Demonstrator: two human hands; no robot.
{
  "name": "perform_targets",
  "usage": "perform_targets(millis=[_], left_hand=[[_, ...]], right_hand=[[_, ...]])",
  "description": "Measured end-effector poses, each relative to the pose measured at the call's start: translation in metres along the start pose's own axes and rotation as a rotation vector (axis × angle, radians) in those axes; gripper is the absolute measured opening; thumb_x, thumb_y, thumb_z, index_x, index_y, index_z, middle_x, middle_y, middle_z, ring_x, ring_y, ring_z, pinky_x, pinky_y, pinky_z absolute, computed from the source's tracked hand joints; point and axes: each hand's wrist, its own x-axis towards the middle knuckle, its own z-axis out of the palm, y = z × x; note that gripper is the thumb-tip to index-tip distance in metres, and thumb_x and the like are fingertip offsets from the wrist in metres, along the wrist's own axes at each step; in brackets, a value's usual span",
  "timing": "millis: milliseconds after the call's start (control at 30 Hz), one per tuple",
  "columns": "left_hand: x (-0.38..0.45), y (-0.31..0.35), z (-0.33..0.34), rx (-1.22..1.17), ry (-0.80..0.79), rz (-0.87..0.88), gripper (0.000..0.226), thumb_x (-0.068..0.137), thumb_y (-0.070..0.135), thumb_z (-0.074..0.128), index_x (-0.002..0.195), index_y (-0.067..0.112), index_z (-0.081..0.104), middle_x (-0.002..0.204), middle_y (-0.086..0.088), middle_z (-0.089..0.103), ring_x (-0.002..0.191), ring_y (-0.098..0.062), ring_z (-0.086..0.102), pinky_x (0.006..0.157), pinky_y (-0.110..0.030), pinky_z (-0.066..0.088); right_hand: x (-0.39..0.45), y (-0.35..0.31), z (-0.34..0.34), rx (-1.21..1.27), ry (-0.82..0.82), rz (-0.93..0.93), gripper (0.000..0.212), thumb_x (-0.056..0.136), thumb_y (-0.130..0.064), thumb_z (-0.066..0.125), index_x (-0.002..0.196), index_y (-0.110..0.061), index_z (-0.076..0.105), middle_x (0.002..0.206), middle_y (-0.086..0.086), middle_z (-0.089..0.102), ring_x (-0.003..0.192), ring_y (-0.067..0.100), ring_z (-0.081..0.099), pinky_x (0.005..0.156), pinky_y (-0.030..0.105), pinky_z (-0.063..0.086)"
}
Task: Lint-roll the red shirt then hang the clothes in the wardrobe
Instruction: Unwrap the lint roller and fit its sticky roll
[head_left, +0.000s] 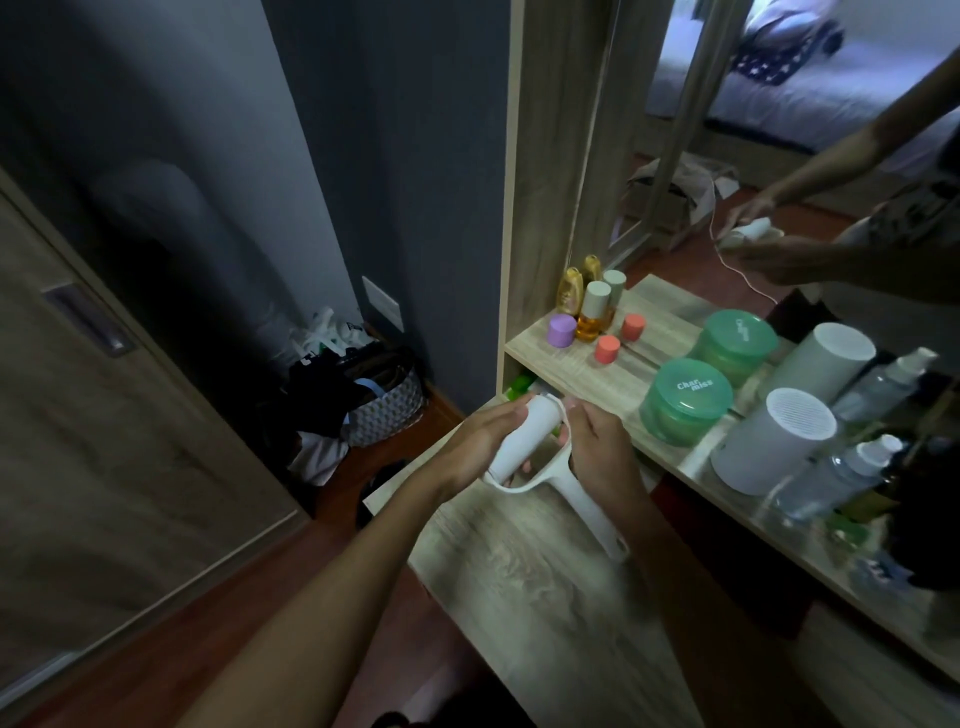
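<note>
- Both hands hold the lint roller (524, 441) above the near left corner of the vanity shelf (566, 371).
- Left hand (480, 441): fingers curled round the white roll, gripping it from the left side.
- Right hand (597, 447): thumb and fingers pinching at the right end of the roll, beside the curved white frame; exactly what the fingertips pinch cannot be told.
- Lint roller handle: white, angled down and to the right, passing under the right wrist, over the lower wooden top (545, 597).
- Red shirt: not seen in this view.
- Green lidded jar (685, 397): on the shelf, just right of the hands, against the mirror (779, 156); its reflection sits behind it.
- White cylinder (774, 447): right of the jar, at the mirror edge.
- Clear pump bottles (841, 478): at the shelf's right end, blurred.
- Purple cap (562, 330), amber bottle (592, 312) and coral cap (608, 349): grouped at the shelf's far left corner.
- Patterned basket (387, 410): on the floor against the dark wall, filled with dark items.
- Wardrobe door (104, 415): wood-toned, at left, with a recessed handle.
- Mirror: reflects both hands on the roller and a bed beyond.
</note>
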Motion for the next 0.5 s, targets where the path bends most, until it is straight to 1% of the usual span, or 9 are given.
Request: perform_targets(millis=[100,233,300,367,433,467,500], left_hand=[[-0.003,0.006,0.001,0.022,-0.015,0.005,0.037,0.1,0.029,0.043,0.136,0.027,0.05,0.1,-0.009,0.066,0.064,-0.014,0.063,0.051,-0.022,0.05],[-0.002,0.009,0.0,0.09,-0.039,0.04,0.038,0.101,0.028,0.04,0.138,0.027,0.046,0.097,-0.01,0.067,0.063,-0.015,0.062,0.053,-0.021,0.05],[0.001,0.008,-0.001,0.092,-0.028,0.051,0.039,0.101,0.029,0.04,0.14,0.026,0.045,0.099,-0.014,0.068,0.067,-0.019,0.062,0.055,-0.022,0.051],[0.001,0.01,-0.002,0.062,-0.022,0.048,0.04,0.101,0.031,0.041,0.141,0.028,0.044,0.107,-0.017,0.068,0.072,-0.023,0.063,0.059,-0.025,0.053],[0.0,0.013,-0.004,0.0,-0.02,0.037,0.04,0.1,0.033,0.041,0.141,0.031,0.044,0.111,-0.012,0.066,0.075,-0.02,0.063,0.056,-0.024,0.052],[0.0,0.015,-0.006,-0.024,-0.02,0.036,0.04,0.1,0.034,0.041,0.14,0.031,0.044,0.113,-0.011,0.065,0.076,-0.017,0.062,0.054,-0.022,0.051],[0.001,0.016,-0.008,-0.032,-0.011,0.039,0.04,0.1,0.035,0.041,0.14,0.03,0.045,0.118,-0.012,0.064,0.078,-0.015,0.062,0.053,-0.019,0.05]], right_hand=[[0.001,0.0,0.001,-0.007,0.004,-0.004,0.038,0.101,-0.02,0.043,0.065,-0.011,0.052,0.059,-0.001,0.053,0.058,0.007,0.047,0.059,0.022,0.035],[0.003,-0.004,0.002,0.041,-0.041,0.037,0.037,0.101,-0.021,0.043,0.067,-0.01,0.055,0.063,0.003,0.055,0.059,0.011,0.049,0.059,0.025,0.036],[0.002,-0.008,0.001,0.074,-0.045,0.023,0.036,0.101,-0.021,0.043,0.068,-0.015,0.056,0.065,0.003,0.057,0.061,0.009,0.05,0.06,0.023,0.038],[0.003,-0.011,-0.001,0.128,-0.065,0.039,0.035,0.101,-0.024,0.043,0.071,-0.013,0.058,0.067,0.004,0.057,0.061,0.009,0.051,0.062,0.02,0.039],[0.004,-0.017,-0.002,0.191,-0.12,0.067,0.037,0.1,-0.032,0.044,0.079,-0.009,0.064,0.069,0.007,0.062,0.066,0.013,0.059,0.069,0.029,0.044],[0.004,-0.018,-0.002,0.21,-0.149,0.064,0.033,0.098,-0.036,0.046,0.088,-0.014,0.068,0.075,0.005,0.067,0.073,0.014,0.063,0.074,0.033,0.048],[0.004,-0.019,-0.003,0.227,-0.165,0.049,0.026,0.097,-0.037,0.048,0.098,-0.022,0.068,0.081,0.001,0.07,0.079,0.013,0.065,0.079,0.033,0.051]])
